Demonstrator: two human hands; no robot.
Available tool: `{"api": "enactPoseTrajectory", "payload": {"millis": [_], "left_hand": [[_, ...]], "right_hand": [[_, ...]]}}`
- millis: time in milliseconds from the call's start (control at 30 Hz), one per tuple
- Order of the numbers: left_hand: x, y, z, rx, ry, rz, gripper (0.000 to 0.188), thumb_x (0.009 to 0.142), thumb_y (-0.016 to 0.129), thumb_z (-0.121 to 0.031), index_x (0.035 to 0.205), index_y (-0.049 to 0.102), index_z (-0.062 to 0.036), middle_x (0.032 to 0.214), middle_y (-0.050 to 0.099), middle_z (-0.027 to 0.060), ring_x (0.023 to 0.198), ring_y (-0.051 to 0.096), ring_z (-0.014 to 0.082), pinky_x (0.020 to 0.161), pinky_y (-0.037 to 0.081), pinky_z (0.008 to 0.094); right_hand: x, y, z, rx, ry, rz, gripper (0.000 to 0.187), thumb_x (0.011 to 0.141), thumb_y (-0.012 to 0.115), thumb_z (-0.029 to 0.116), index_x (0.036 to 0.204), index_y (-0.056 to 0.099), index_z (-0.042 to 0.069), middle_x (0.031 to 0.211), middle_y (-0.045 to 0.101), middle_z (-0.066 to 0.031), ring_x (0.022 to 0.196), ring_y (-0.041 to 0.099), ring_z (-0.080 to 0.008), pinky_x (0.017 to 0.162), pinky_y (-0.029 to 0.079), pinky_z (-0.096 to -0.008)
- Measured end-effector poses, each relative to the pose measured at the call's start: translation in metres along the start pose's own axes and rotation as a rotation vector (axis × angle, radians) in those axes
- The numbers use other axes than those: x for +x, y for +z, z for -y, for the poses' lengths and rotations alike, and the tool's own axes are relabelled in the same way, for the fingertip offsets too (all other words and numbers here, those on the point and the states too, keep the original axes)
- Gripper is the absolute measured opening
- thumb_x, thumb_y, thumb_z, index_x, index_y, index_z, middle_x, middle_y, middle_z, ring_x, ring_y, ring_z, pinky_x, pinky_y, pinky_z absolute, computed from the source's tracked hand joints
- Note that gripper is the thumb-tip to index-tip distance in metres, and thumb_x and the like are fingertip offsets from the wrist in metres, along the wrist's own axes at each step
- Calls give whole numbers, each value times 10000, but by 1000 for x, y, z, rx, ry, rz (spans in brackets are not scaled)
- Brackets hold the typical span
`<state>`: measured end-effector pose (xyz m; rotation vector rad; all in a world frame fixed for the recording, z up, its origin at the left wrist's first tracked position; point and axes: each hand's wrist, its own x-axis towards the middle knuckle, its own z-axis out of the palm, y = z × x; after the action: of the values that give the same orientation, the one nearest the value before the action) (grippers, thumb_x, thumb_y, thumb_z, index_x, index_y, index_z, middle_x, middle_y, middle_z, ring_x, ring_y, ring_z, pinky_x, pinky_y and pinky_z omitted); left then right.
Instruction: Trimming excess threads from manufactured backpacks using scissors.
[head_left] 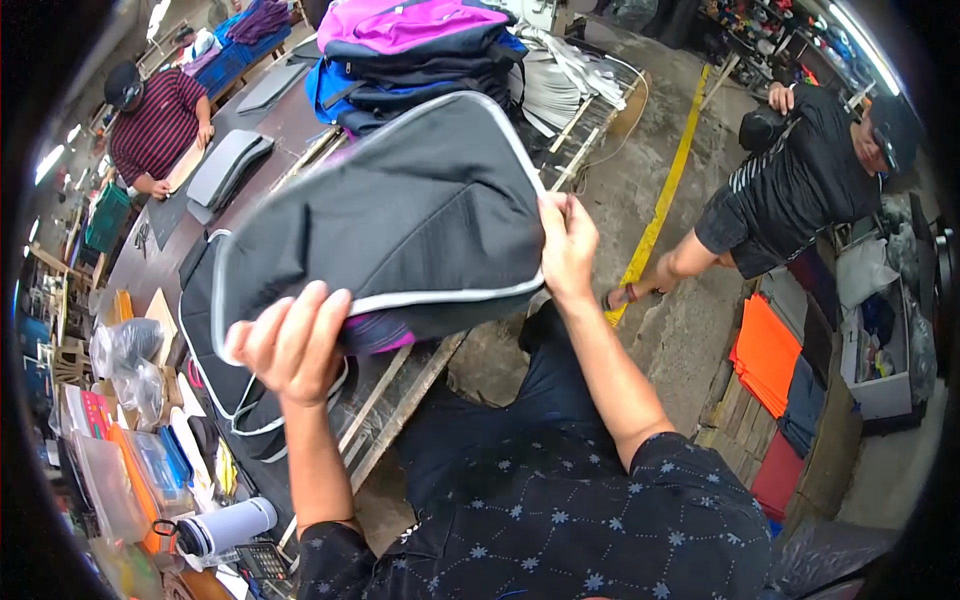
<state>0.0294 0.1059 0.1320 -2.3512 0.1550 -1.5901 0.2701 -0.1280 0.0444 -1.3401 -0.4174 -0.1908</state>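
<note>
Held up in front of me is a black fabric bag piece [400, 225] with light grey binding along its edges; it looks like a backpack turned inside out. My left hand [292, 348] is closed on its lower left edge, fingers over the fabric. My right hand [567, 243] pinches the right edge at the grey binding. A bit of purple fabric [378, 334] shows beneath the lower edge. Behind and to the left, another black piece with grey binding [232, 385] lies on the table, partly hidden by the held one.
Purple, blue and black backpacks [415, 50] are piled at the far side, beside white strips [550, 80]. A bottle [228, 525] and a calculator [262, 562] sit at the near left. One person [160, 125] works at the table; another [800, 180] walks on the right.
</note>
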Motion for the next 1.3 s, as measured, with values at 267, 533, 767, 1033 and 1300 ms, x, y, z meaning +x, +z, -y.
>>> {"api": "enactPoseTrajectory", "payload": {"millis": [267, 533, 767, 1033, 1300], "left_hand": [[-31, -18, 84, -43, -173, 287, 329, 830, 668, 39, 1098, 816, -83, 1222, 812, 59, 1164, 713, 291, 1049, 511, 429], [-91, 18, 2, -454, -516, 474, 277, 886, 701, 57, 1126, 798, -43, 1116, 769, 139, 1048, 716, 353, 909, 579, 433], [-61, 28, -104, -758, -685, 535, 177, 895, 788, -39, 1071, 790, -60, 1022, 764, 112, 942, 751, 319, 815, 604, 403], [-98, 57, -147, -790, -986, 506, 302, 831, 905, -132, 1106, 792, -77, 956, 722, 88, 753, 695, 282, 716, 573, 387], [-98, 64, -154, -733, -881, 415, 139, 869, 860, -84, 989, 792, -59, 846, 695, 77, 652, 644, 200, 613, 501, 325]], "right_hand": [[-107, -10, 21, 36, 259, 370, 166, 1039, 783, 157, 1002, 714, 11, 868, 648, 57, 804, 560, -35, 723, 467, -239], [-144, -35, -42, -67, 490, 546, 283, 1106, 706, 252, 1143, 788, -16, 994, 782, -13, 903, 692, -79, 817, 556, -257], [-129, -23, -47, -187, 573, 433, 340, 1096, 707, 355, 1051, 829, 41, 776, 625, 66, 721, 528, -34, 634, 417, -240], [-131, 2, -46, 36, 449, 342, 221, 1066, 762, 205, 964, 747, 10, 813, 633, 89, 739, 532, -9, 645, 448, -231], [-128, -19, -49, -111, 438, 428, 221, 1062, 765, 195, 1049, 766, -26, 879, 696, 52, 810, 587, -25, 698, 489, -241]]}}
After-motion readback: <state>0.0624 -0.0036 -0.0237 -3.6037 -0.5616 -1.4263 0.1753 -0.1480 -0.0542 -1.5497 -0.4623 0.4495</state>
